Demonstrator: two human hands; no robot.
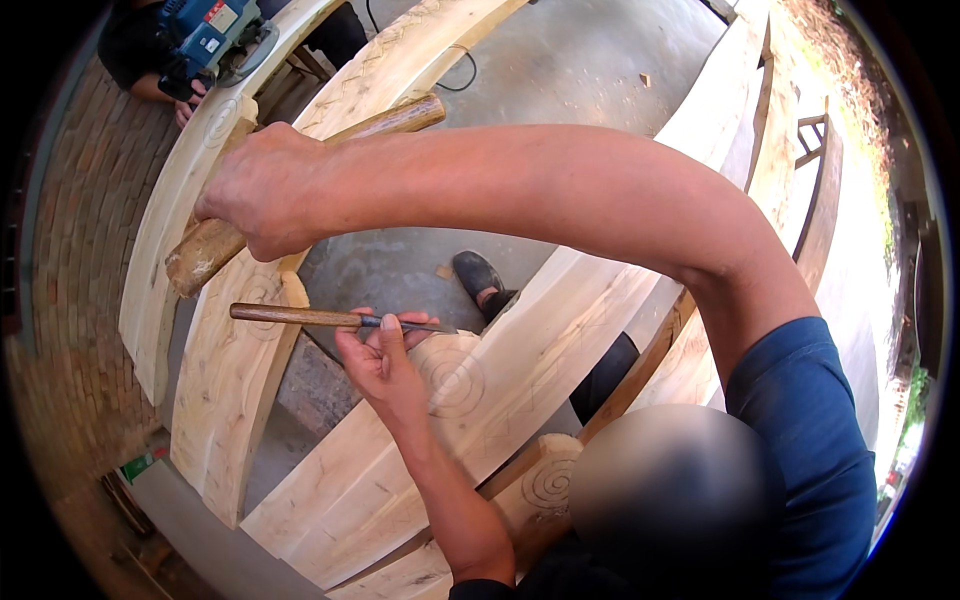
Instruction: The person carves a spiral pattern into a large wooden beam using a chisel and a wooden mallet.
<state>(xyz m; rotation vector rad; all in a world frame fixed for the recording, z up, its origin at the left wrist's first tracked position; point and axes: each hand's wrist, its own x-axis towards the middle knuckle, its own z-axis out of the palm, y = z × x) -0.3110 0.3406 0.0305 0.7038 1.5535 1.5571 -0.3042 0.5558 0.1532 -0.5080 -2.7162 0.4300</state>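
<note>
My left hand (385,360) is closed around a chisel (285,316) with a brown wooden handle and a dark metal shank. The chisel lies nearly level, its blade pointing right to the rounded edge of a pale wooden beam (365,490). Whether the tip touches the wood I cannot tell. Spiral rings are drawn on the beam near that edge. My right arm reaches across the view, and my right hand (270,190) grips a thick round wooden club (205,258), raised to the upper left of the chisel. Part of the club is hidden behind the hand and forearm.
More curved pale beams (230,390) lie on both sides, one with a carved spiral (548,485). At upper left, another person's hand (187,100) is by a blue power tool (210,40) on a beam. A dark shoe (478,272) rests on the concrete floor (590,70).
</note>
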